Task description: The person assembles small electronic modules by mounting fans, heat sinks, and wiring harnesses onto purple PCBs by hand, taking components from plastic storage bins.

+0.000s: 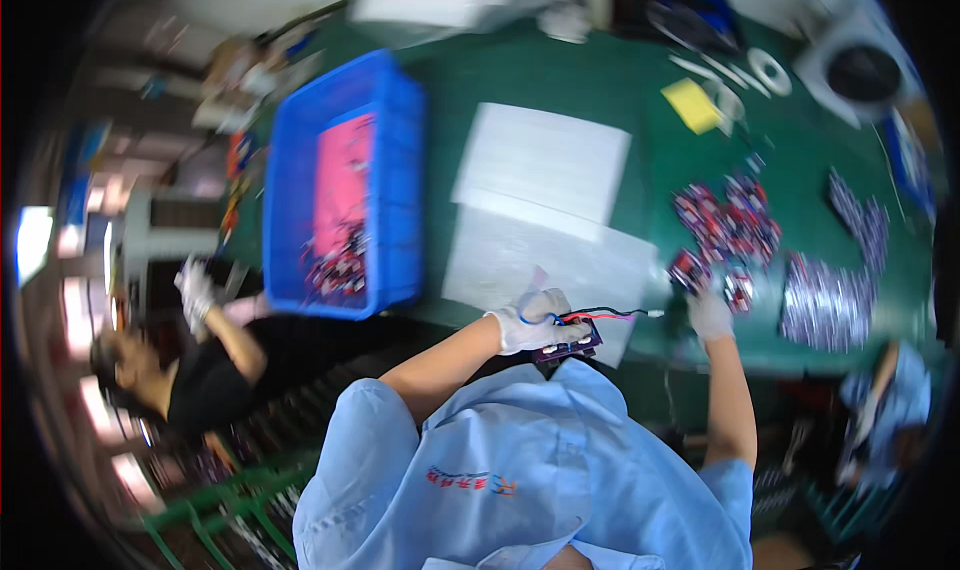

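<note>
My left hand [532, 322], in a white glove, is closed on a small dark circuit board [568, 349] close to my chest. From the board, black, red and blue wires [610, 314] stretch to the right and end in a small white plug. My right hand [710, 315], also gloved, reaches to the near edge of a pile of small red and dark wired parts [728, 220]. One red and dark part [688, 270] lies right at its fingertips. Motion blur hides whether those fingers grip it.
A blue bin [398, 185] with a pink sheet and wired parts stands at left. White sheets [540, 165] lie mid-table. Rows of silvery-purple pieces [828, 305] sit at right. Beyond are a yellow note [691, 105], a tape roll [769, 71] and a fan-like device [862, 70]. People work on both sides.
</note>
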`<state>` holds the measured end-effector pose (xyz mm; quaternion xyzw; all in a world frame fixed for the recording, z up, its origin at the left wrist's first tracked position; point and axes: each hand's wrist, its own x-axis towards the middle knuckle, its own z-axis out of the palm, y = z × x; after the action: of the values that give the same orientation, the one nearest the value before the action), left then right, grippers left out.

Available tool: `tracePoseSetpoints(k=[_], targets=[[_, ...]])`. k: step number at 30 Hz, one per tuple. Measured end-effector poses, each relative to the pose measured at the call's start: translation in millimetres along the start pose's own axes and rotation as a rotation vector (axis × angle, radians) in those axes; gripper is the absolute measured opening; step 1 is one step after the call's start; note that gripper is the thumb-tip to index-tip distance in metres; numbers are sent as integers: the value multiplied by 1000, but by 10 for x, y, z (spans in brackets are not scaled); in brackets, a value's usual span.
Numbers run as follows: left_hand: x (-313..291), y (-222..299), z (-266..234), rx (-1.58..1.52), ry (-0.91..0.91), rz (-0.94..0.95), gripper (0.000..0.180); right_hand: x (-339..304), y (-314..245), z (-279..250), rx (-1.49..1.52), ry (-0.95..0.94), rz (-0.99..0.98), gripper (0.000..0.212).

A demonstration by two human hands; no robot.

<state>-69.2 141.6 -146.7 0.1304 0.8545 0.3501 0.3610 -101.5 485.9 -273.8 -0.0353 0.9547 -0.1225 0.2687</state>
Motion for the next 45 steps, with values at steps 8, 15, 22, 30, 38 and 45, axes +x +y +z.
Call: tracePoseSetpoints(k=[8, 15, 22, 30, 38, 45], targets=[[-1992, -1013, -1276, -1251, 976, -204, 55, 43, -154, -144, 83, -32, -181, 21], [-2374, -2145, -2683, -1339, 1398, 42, 69, -34, -980, -156, 354, 29, 6, 17], [-1680, -4125, -3363, -559, 1407, -509, 62, -321, -2006, -777, 819, 267, 61, 17], [-644, -4645, -3404, -266, 1090, -484, 58, -719, -2978, -1232, 798, 505, 159, 17], [-116, -4952, -3193, -175, 978, -420, 62, -492, -3616, -1600, 678, 424, 221, 17], [-240, -4934, -3127, -73, 941, -402, 59, -170, -3912, -1648, 683, 323, 195, 14]])
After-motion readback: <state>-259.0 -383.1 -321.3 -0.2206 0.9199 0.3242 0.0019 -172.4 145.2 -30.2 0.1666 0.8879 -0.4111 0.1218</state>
